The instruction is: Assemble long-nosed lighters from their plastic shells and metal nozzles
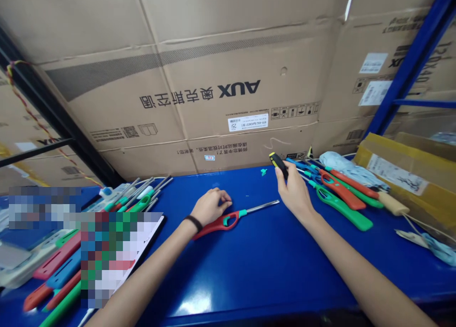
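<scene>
A red and green long-nosed lighter (228,220) lies on the blue table (256,265), its metal tube pointing right. My left hand (211,206) rests on the lighter's handle end with the fingers curled over it. My right hand (294,190) is raised slightly above the table, fingers closed round a black screwdriver handle with a yellow tip (278,164). A small teal fragment (263,172) lies on the table just left of the screwdriver.
Several lighters (342,194) in red, green and blue lie at the right, more (138,199) at the left. An open yellow-brown carton (409,175) stands far right. Large cardboard boxes (213,89) wall the back. A blue rack post (409,61) rises at right.
</scene>
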